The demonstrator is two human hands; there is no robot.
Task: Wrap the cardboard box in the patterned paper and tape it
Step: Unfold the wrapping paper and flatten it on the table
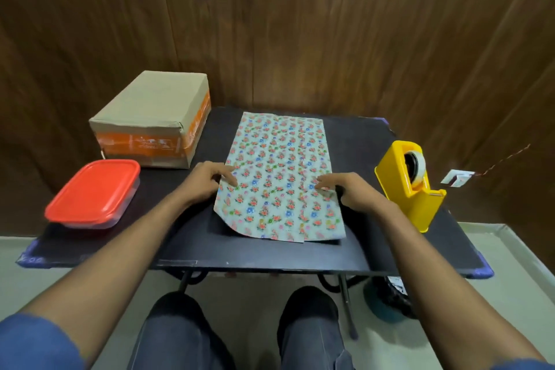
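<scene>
The patterned paper (280,177) lies flat mid-worktop (192,237), long axis running away from the person. Left hand (207,180) and right hand (345,189) press its side edges, fingers straight. The cardboard box (153,120) sits far left.

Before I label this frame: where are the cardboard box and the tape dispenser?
cardboard box (150,99): head view, on its top face.
tape dispenser (417,192): head view, on its yellow side.

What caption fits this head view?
Both hands, left and right, rest on floral paper; cardboard box waits unwrapped.
</scene>
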